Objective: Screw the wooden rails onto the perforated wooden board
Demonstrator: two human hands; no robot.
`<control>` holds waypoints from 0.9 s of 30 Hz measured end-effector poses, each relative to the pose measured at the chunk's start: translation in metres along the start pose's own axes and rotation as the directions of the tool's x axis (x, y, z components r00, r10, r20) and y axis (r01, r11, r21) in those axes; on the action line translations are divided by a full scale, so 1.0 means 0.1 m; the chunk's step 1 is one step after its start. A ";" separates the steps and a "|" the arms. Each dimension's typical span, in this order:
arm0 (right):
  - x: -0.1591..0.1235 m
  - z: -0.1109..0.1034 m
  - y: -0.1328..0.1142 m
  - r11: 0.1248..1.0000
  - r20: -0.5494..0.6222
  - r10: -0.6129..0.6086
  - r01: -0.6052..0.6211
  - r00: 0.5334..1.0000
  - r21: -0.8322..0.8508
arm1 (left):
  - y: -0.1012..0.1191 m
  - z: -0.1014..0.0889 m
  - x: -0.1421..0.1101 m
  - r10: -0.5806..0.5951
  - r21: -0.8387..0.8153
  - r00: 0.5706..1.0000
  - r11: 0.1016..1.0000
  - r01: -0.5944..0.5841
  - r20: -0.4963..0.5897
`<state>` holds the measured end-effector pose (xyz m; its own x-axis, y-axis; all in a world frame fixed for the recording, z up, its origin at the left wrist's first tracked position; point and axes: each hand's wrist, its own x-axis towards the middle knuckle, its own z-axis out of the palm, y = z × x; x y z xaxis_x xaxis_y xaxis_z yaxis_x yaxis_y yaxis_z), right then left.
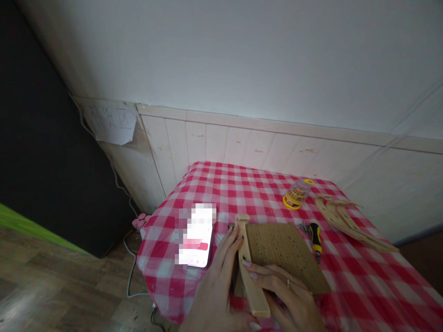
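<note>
The pale, notched wooden bar (256, 295) stands lengthwise before us, lying over the left side of the perforated board (277, 244), its hooked end pointing away and its blunt end towards us. Our left hand (215, 288) grips it from the left, fingers laid along the upper half. Our right hand (289, 295) grasps it from the right, fingertips on its middle and the ring-bearing finger bent; we cannot tell where that thumb sits. Dark spots on the bar may be holes or screws, too small to judge.

The step in hand looks to us like steadying the bar. We do best to press evenly from both sides, keep our fingertips off the dark spots, and keep the bar's long edge from twisting across the board. Backing both ends firmly should stop the narrow piece from rocking.

Just right of the board lies the black-and-yellow screwdriver (315, 236), with small metal screws or bits (304, 228) beside it; farther off are the clear jar (299, 190) with yellow ends and more shaped wooden pieces (341, 216). To our left, a lit phone (199, 246) rests on the cloth-covered desk (238, 182), near our left hand.
</note>
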<state>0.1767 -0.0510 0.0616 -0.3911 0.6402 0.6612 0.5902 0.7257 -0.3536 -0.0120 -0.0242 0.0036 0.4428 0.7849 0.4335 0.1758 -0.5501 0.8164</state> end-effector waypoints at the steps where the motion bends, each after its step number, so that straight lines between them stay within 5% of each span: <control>1: 0.00 0.00 -0.01 1.000 0.000 0.002 -0.002 1.000 0.001 | 0.00 0.00 0.00 0.000 0.001 1.000 1.000 0.000 0.002; 10: -0.02 0.02 0.01 0.997 0.006 0.057 -0.057 0.998 0.060 | -0.01 0.01 -0.02 0.053 0.002 0.995 0.999 -0.053 -0.090; 17: 0.03 -0.35 -0.07 0.988 0.334 0.155 -0.144 0.930 -0.060 | 0.00 -0.01 0.01 0.080 0.014 0.990 0.997 -0.079 -0.117; 19: 0.04 -0.59 0.07 0.981 0.333 0.177 -0.138 0.926 -0.136 | 0.01 -0.02 0.01 0.076 0.023 0.991 0.997 -0.074 -0.111; 22: 0.08 -0.92 0.52 0.908 0.155 0.347 -0.290 0.925 -0.301 | 0.02 -0.02 0.01 0.072 0.033 0.990 0.997 -0.068 -0.119; 25: 0.14 -1.11 1.00 0.690 0.078 0.602 -0.468 0.795 -0.552 | 0.02 -0.02 0.03 0.081 0.046 0.989 0.996 -0.076 -0.124; 27: 0.19 -1.14 1.22 0.598 0.100 0.655 -0.432 0.749 -0.675 | 0.02 -0.02 0.04 0.094 0.059 0.988 0.994 -0.087 -0.125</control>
<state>0.3221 0.0206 0.1064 0.0224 0.9800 0.1975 0.9986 -0.0125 -0.0509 -0.0120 -0.0216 0.0072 0.3443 0.7589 0.5527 0.1878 -0.6324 0.7515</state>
